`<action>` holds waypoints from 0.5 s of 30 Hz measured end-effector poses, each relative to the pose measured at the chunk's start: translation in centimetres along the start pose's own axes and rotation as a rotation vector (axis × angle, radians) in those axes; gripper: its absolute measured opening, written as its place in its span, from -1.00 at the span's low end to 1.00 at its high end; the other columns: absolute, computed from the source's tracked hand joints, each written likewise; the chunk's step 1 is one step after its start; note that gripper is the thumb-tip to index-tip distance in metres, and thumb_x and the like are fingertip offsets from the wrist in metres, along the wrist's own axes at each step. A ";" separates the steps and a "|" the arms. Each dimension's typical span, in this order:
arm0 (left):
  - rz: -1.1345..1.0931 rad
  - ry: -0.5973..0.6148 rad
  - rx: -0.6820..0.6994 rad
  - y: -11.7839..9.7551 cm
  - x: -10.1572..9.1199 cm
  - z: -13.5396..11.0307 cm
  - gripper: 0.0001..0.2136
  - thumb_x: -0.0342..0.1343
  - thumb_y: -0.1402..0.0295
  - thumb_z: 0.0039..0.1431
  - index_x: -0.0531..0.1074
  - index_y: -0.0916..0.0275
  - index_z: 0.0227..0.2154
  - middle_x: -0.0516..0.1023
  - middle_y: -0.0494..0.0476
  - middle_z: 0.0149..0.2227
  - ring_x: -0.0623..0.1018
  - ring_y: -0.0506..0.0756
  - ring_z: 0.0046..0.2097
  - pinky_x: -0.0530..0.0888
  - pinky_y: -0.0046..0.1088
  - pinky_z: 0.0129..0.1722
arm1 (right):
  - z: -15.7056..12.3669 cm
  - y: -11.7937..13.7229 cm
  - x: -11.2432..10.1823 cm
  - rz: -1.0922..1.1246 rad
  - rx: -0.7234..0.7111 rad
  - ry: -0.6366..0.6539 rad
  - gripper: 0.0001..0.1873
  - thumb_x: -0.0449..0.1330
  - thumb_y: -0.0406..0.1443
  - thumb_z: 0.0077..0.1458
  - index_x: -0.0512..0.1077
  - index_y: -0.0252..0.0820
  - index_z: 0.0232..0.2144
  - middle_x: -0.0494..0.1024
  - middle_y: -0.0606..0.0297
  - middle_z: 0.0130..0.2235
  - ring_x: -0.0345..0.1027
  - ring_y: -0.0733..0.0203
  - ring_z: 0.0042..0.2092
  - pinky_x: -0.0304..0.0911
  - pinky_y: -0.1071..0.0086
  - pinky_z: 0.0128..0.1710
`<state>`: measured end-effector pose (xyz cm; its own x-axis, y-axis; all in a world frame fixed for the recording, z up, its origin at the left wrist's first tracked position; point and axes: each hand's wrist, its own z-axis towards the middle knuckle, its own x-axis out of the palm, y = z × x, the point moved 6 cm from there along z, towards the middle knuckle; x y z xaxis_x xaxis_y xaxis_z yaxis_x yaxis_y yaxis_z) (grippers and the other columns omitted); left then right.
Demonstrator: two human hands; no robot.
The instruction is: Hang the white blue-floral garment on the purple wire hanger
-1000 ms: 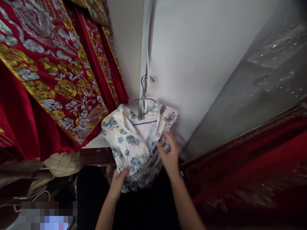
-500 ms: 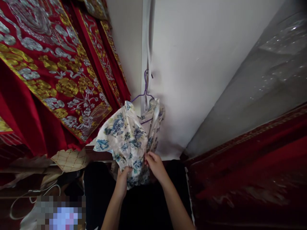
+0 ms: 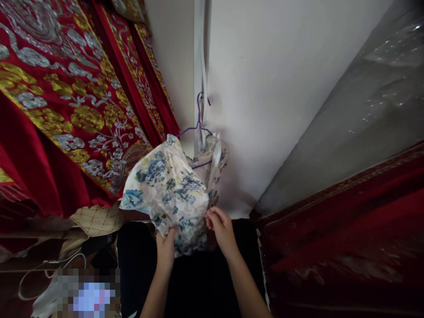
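Observation:
A white shirt (image 3: 175,185) with blue and green flowers hangs on a purple hanger (image 3: 198,123) against the wall. Its front stands partly apart, and the hanger's lower bar shows in the gap. My left hand (image 3: 166,247) grips the lower left of the shirt, the thumb on top and the other fingers hidden behind the cloth. At the front edge, my right hand (image 3: 220,227) pinches the fabric between thumb and fingers. The cloth between both hands is bunched and creased.
Red drapery (image 3: 89,97) with gold and silver embroidery hangs at the left. A white wall (image 3: 265,79) rises behind the shirt. Below left lie a cream checked cloth (image 3: 97,221) and a white cable (image 3: 43,263). Dark red, shiny covering (image 3: 347,229) fills the lower right.
My right hand has moved slightly right and up with the shirt's front edge, and my left hand slightly left. The front panel is spread wider between them.

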<state>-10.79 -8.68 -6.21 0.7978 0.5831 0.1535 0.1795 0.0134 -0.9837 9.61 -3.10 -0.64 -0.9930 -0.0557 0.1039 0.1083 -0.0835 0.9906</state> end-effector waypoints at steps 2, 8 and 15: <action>0.106 -0.130 0.253 -1.6 -0.8 -0.5 -0.46 0.26 0.30 0.00 0.30 0.21 0.08 0.41 0.27 0.10 0.42 0.27 0.16 0.34 -0.16 0.17 | -0.6 0.2 -0.3 0.081 -0.004 -0.071 -0.74 0.15 -0.19 0.12 0.33 -0.16 -0.56 0.28 0.42 -0.60 0.12 0.32 -0.53 0.03 0.43 -0.50; 0.315 0.180 0.720 -4.1 4.3 -4.1 -0.67 0.16 0.46 0.13 0.37 0.16 -0.02 0.41 0.25 0.03 0.42 0.22 0.12 0.31 -0.17 0.18 | -1.5 0.8 1.6 0.185 0.062 0.018 -0.75 0.14 -0.24 0.06 0.32 -0.17 -0.61 0.29 0.41 -0.64 0.06 0.35 -0.57 -0.02 0.44 -0.54; 0.273 0.374 0.513 -3.7 7.4 -3.2 -0.87 0.12 0.40 0.13 0.47 0.20 -0.24 0.54 0.13 -0.27 0.52 0.15 -0.20 0.40 -0.38 -0.16 | -2.4 0.9 2.2 0.008 0.166 0.225 -0.75 0.10 -0.23 0.07 0.41 -0.20 -0.58 0.32 0.43 -0.72 0.10 0.36 -0.67 -0.01 0.46 -0.60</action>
<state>-3.75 -7.00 -1.17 0.9370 0.3023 -0.1750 -0.2780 0.3423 -0.8975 7.59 -5.66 0.26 -0.9550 -0.2764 0.1073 0.0882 0.0805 0.9928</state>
